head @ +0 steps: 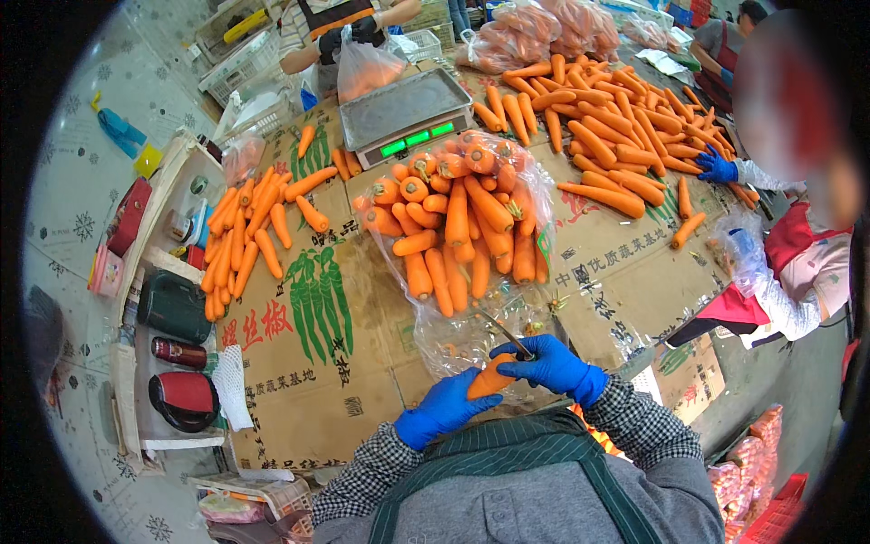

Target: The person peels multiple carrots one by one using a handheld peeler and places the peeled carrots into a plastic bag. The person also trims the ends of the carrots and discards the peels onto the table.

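My left hand [445,406], in a blue glove, holds a carrot [491,377] close to my apron. My right hand [550,367], gloved too, grips a knife [503,328] whose blade points away toward the upper left. The right fingers also rest against the carrot's far end. Just beyond my hands, a heap of carrots [457,217] lies on an opened clear plastic bag [435,343]. Carrot scraps [530,328] are scattered on the plastic near the knife. The right hand's fingers hide the knife's handle.
A digital scale [408,112] stands behind the heap. Loose carrots [248,231] lie left; a large pile [605,126] spreads back right. Cardboard [367,381] covers the table. A co-worker's blue-gloved hand [716,165] touches that pile; another person holds a bag of carrots [367,68]. A shelf [180,445] lines the left.
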The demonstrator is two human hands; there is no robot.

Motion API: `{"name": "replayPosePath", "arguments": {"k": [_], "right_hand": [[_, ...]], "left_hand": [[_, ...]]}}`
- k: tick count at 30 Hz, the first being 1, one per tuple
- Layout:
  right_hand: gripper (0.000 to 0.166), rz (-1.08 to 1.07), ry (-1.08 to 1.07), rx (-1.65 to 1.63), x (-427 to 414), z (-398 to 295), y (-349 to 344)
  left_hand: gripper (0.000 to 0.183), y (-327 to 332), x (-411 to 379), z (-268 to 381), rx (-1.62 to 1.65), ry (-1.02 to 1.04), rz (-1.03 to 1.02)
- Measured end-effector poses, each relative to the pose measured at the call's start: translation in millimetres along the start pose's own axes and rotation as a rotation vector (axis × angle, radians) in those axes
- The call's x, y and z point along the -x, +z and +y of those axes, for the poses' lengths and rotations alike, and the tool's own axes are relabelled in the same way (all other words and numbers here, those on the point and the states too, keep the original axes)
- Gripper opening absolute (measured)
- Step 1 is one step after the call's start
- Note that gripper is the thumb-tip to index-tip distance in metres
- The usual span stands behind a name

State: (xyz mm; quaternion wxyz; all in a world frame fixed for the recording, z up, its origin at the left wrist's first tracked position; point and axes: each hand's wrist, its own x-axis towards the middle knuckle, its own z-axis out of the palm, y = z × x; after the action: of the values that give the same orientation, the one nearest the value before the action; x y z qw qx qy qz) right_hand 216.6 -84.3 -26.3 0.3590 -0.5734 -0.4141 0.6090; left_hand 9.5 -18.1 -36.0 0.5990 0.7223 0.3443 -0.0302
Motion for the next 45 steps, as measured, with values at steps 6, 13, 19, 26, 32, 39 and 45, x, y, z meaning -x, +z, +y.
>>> {"name": "replayPosePath", "arguments": {"k": [6, 13, 19, 26, 32, 39, 45], "right_hand": [[0.04, 0.036, 0.017, -0.17, 2.0, -14.3, -12.4], [0.035, 0.214, -0.031, -0.176, -1.8, -16.4, -15.0], [0.029, 0.234, -0.021, -0.185, -7.9, -8.1, -9.4], [0.029, 0.202, -0.052, -0.222, -8.1, -6.8, 4.5], [0.03, 0.214, 0.025, -0.254, -8.8, -11.6, 1.0], [0.041, 0.157, -0.082, -0.382, -24.7, -29.9, 11.6], [0.045, -0.037, -0.191, -0.344, -20.2, -54.7, 12.6]], "left_hand": [[0.04, -25.0, 6.3, -13.6, 0.085, 0.038, 0.031], [0.039, -116.2, -16.5, -21.2, 1.034, 0.251, 0.862], [0.039, -147.4, -90.6, -58.1, -0.055, 0.294, 0.85], [0.044, -101.2, -132.6, -64.4, -0.378, 0.05, 0.924], [0.041, -106.2, -55.9, -60.1, 0.423, 0.012, 0.651], [0.065, -46.4, 20.9, -58.3, 0.752, 0.219, 0.209], [0.07, -18.3, 15.9, -54.9, 1.088, 0.275, 0.137]]}}
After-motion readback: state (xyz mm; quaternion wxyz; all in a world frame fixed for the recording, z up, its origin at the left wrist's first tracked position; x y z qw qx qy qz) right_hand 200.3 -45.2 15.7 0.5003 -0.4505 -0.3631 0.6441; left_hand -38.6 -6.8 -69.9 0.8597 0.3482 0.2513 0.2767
